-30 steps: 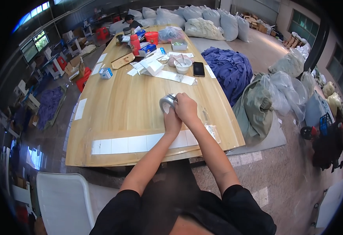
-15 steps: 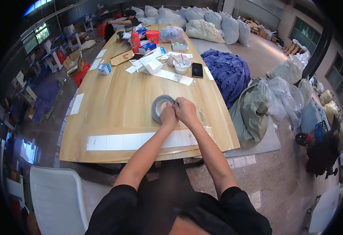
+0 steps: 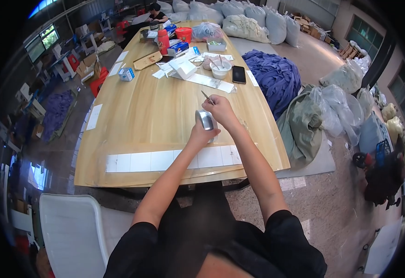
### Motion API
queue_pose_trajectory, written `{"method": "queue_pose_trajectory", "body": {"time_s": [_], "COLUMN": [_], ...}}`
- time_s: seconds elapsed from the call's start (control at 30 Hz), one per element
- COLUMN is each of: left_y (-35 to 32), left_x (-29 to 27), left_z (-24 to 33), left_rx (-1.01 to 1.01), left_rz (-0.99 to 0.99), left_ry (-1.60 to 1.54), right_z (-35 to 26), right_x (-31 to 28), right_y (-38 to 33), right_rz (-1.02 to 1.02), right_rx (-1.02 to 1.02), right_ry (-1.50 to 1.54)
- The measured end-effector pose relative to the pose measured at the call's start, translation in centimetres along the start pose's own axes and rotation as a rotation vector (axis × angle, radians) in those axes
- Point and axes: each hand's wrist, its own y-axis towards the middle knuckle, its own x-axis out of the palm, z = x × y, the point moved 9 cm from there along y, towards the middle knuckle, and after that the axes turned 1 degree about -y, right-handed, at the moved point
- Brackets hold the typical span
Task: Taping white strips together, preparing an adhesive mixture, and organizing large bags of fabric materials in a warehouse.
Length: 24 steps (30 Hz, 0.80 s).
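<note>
My left hand (image 3: 203, 134) is closed around a round grey ring (image 3: 206, 120) that looks like a roll of tape. The ring is tipped up on edge above the wooden table (image 3: 137, 116), and its shiny silver side shows. Just beyond it, my right hand (image 3: 221, 110) grips a slim, dark, pen-like tool (image 3: 207, 97), whose end points up and to the left. Its exact kind is too small to make out. Nearer to me, a row of white paper strips (image 3: 165, 161) lies along the table's front edge, under my forearms.
Farther up the table are a black phone (image 3: 239, 74), a white bowl with sticks (image 3: 220, 70), a white box (image 3: 183, 69), a red bottle (image 3: 163, 41) and a red bucket (image 3: 183, 34). A purple cloth heap (image 3: 272, 76) lies at right; a white chair (image 3: 72, 231) stands at left.
The grey ring has gone from lying flat to tipped on edge in my left hand. My right hand has drawn away and up, showing the slim tool. The view has shifted slightly.
</note>
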Motion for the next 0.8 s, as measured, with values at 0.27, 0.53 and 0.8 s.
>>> {"method": "queue_pose_trajectory", "body": {"time_s": [0.27,0.53,0.8], "left_y": [0.8,-2.2,-6.5], "left_x": [-3.6,-6.4,-8.5], "left_z": [-0.4,-1.8,-1.7], "left_rx": [0.304,-0.235,-0.085], "left_rz": [0.206,-0.046,0.141], "left_ry": [0.564,-0.348,-0.251], "right_z": [-8.9,-7.4,-7.3], "right_x": [5.5,1.1,4.4], "right_y": [-2.7,-5.7,-12.7], "right_rz": [-0.033,-0.053,-0.065], "right_rx": [-0.114,0.208,0.332], "right_ry": [-0.498,0.559,0.545]}}
